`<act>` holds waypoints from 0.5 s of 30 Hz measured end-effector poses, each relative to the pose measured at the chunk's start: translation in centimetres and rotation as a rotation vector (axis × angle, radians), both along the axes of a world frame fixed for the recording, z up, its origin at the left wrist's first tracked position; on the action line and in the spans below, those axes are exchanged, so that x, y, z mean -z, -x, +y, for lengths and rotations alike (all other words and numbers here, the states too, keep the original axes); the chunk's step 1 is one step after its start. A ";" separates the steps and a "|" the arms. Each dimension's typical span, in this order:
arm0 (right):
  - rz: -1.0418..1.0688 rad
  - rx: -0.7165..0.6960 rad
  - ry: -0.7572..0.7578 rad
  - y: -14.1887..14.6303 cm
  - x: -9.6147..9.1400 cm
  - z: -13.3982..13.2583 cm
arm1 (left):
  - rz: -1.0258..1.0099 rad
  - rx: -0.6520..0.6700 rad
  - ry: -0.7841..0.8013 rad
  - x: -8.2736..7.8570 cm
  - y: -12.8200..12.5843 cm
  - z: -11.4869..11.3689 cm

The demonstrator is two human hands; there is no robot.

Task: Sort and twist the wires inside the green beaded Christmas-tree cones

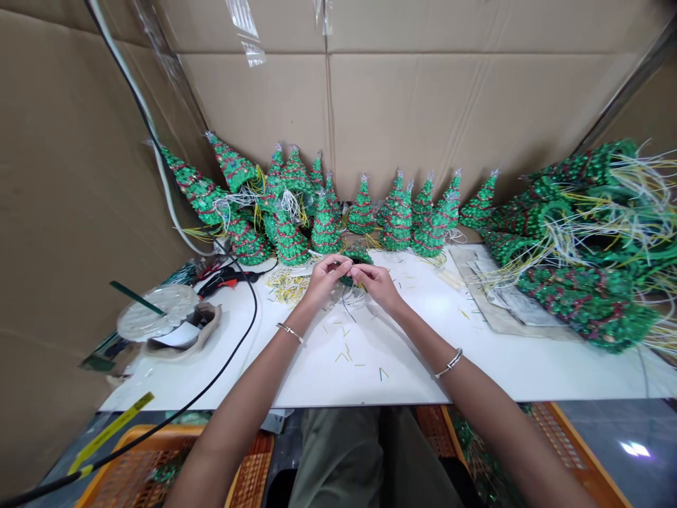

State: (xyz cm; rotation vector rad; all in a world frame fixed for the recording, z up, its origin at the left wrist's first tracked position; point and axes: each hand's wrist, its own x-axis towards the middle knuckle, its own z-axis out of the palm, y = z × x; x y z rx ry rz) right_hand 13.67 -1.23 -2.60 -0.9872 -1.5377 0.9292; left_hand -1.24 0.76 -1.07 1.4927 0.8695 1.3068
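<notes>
My left hand (324,276) and my right hand (376,282) meet at the middle of the white table, fingertips pinched together. What is between the fingertips is too small and hidden to name. Directly behind and under them lies a small green tinsel Christmas tree (360,254), mostly covered by my fingers. Thin wires (357,299), white and dark, hang out below my hands. To the left of my left hand is a pile of yellow and white wire pieces (288,286). Short wire offcuts (346,349) are scattered on the tabletop in front.
Several tinsel trees (362,208) stand along the cardboard wall (402,106). More trees (587,303) with loose wires lie at right, beside flat cardboard (508,317). At left are a plastic spool (156,314), a red-black tool (225,281) and a black cable (233,346).
</notes>
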 end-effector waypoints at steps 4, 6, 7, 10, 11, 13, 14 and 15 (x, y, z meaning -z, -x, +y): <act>0.021 0.004 0.004 -0.2 0.1 0.2 | 0.319 -0.134 -0.393 -1.6 1.8 -0.6; 0.001 -0.013 0.006 -0.4 0.1 0.3 | 0.597 -0.078 -0.644 -2.3 2.8 -0.6; -0.014 -0.025 0.007 -0.5 0.1 0.4 | 0.721 -0.047 -0.745 -2.7 3.2 -0.4; -0.045 -0.054 0.011 -0.8 0.1 0.4 | 0.937 0.006 -0.924 -3.6 3.9 0.7; -0.050 -0.062 0.010 -0.9 0.1 0.4 | 0.968 0.029 -0.948 -3.9 4.0 1.1; -0.067 -0.072 -0.001 -1.1 0.0 0.4 | 0.988 0.105 -0.959 -4.5 4.1 1.8; -0.081 -0.071 -0.016 -1.2 0.0 0.3 | 0.987 0.146 -0.955 -4.8 4.0 2.1; -0.097 -0.067 -0.038 -1.2 0.0 0.3 | 0.992 0.184 -0.952 -5.1 4.0 2.2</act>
